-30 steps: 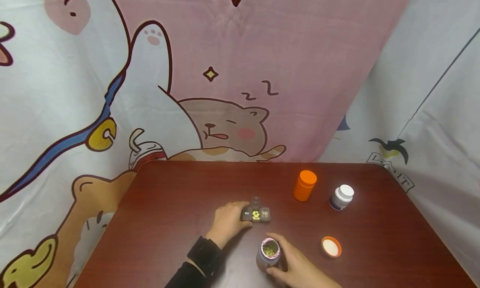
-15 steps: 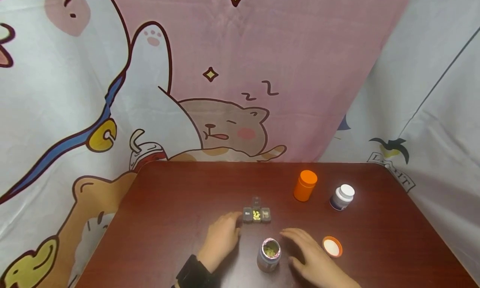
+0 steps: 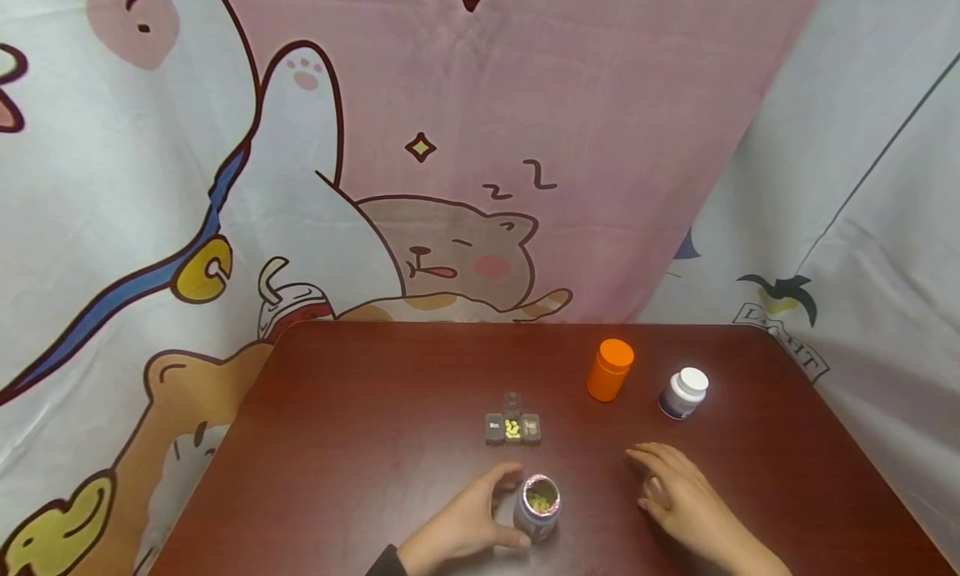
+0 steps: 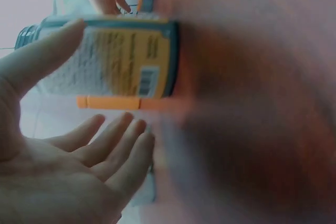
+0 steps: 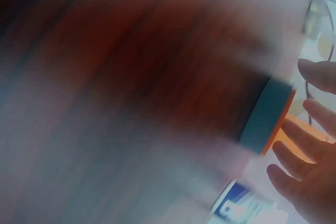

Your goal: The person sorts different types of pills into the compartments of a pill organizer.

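Note:
An uncapped pill bottle (image 3: pixel 537 518) with yellow-green pills inside stands upright near the table's front. Curved around its left side is my left hand (image 3: pixel 468 513), fingers spread; in the left wrist view the thumb overlaps the bottle's label (image 4: pixel 123 61) while the other fingers are apart from it. My right hand (image 3: pixel 686 505) hovers at the right, covering the bottle cap in the head view. The right wrist view shows that cap (image 5: pixel 268 116), dark-sided with an orange rim, beside the loosely spread fingertips. A pill organizer (image 3: pixel 494 428) has its middle lid up and yellow pills in that compartment.
An orange bottle (image 3: pixel 609 371) with its lid on stands at the back right. Right of it is a white-capped bottle (image 3: pixel 683 394). A printed cloth (image 3: pixel 615 142) hangs behind the brown table (image 3: pixel 360 376).
My right hand let go of the pill bottle and moved right, over the cap. My left hand left the pill organizer and came back to the bottle's left side.

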